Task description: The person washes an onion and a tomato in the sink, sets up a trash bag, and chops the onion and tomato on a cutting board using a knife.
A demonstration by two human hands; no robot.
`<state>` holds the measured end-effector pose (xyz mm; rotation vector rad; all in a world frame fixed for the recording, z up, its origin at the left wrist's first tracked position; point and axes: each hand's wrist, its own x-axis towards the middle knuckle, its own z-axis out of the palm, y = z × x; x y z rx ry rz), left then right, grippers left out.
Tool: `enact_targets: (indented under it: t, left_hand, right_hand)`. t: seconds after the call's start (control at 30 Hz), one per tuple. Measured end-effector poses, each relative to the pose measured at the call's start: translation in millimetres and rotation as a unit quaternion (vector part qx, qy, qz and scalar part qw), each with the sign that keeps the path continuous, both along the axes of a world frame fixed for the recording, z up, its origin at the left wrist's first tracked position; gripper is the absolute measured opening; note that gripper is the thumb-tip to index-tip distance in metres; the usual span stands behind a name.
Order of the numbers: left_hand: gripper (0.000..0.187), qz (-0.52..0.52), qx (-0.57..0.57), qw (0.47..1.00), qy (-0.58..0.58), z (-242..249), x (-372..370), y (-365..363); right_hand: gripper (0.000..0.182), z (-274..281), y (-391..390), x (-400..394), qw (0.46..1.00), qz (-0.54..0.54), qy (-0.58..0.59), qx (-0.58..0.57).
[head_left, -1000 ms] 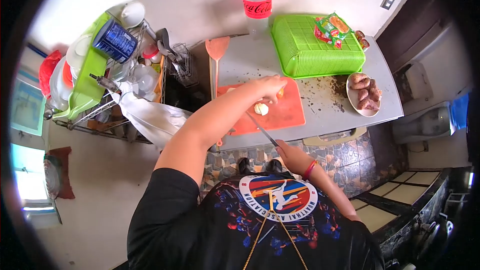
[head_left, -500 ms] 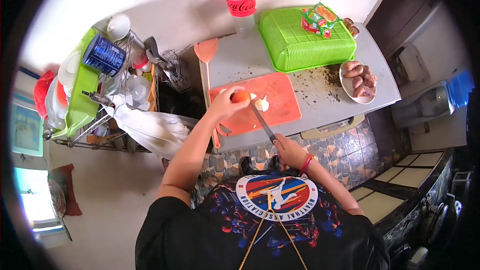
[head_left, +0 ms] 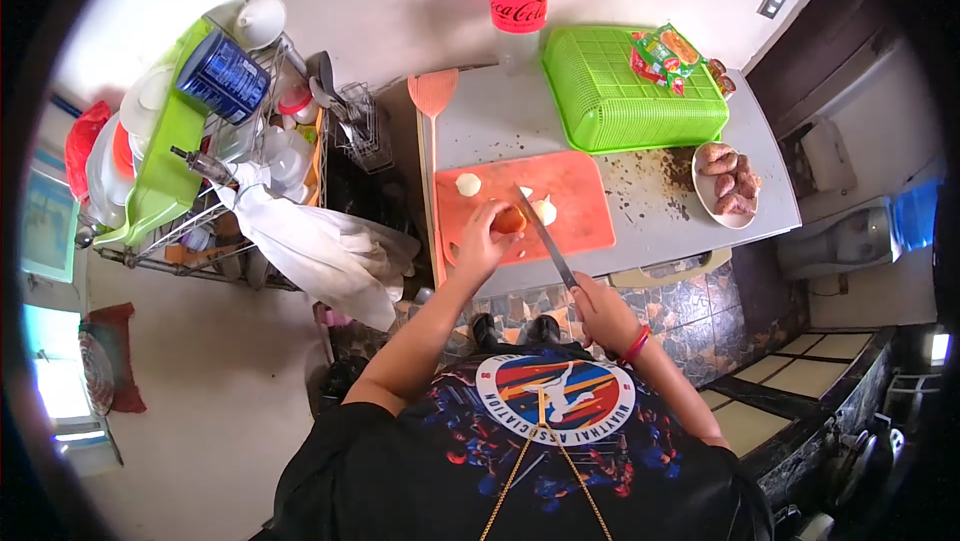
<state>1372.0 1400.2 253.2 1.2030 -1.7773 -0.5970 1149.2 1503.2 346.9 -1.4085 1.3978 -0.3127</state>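
My left hand (head_left: 486, 244) is closed around an orange-red tomato (head_left: 510, 221), held close over the orange cutting board (head_left: 577, 184). A long knife (head_left: 550, 244) is gripped by its handle in my right hand (head_left: 607, 313). Its blade slants up and left, the tip just beyond the tomato and overlapping the board. To the right of the blade lies a pale, peeled piece (head_left: 544, 210) that looks like onion or garlic. Another pale round piece (head_left: 468, 184) rests near the board's upper left corner, with small white bits scattered between.
An orange fly swatter (head_left: 434, 93) lies along the table's left side. Behind the board stand a Coca-Cola bottle (head_left: 518, 16) and an upturned green basket (head_left: 640, 106) with seasoning packets (head_left: 668, 56) on top. A bowl (head_left: 733, 221) of brownish-pink roots is at right; a dish rack (head_left: 160, 176) is at left.
My left hand has drawn the tomato down and right, toward my body, uncovering the pale round piece at the board's upper left. The knife is still in my right hand; the camera view has shifted.
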Motion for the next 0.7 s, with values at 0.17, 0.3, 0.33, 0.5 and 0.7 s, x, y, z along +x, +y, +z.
enact_targets:
  t: [0.17,0.3,0.33,0.5,0.7]
  left_hand:
    - [0.041,0.048,0.06,0.997,0.005,3.9,9.9,18.8]
    - [0.048,0.021,0.147,0.984,0.096,8.6,7.0,12.7]
    - [0.05,0.01,0.134,0.988,0.075,9.0,3.2,9.4]
    - [0.055,0.035,0.049,0.998,-0.002,9.0,-15.7,22.0]
    - [0.043,-0.017,0.209,0.96,0.183,1.9,-13.8,19.2]
  right_hand:
    - [0.035,-19.1,15.4,-8.7,0.994,0.037,0.071,-0.07]
    - [0.037,-6.5,19.8,-8.9,0.999,0.019,0.031,-0.022]
    - [0.037,-3.1,20.1,-8.1,0.999,0.013,0.025,-0.017]
    - [0.038,-24.5,21.6,-15.0,0.994,0.027,0.063,-0.091]
    - [0.038,-12.5,18.9,-9.9,0.993,0.019,0.096,-0.073]
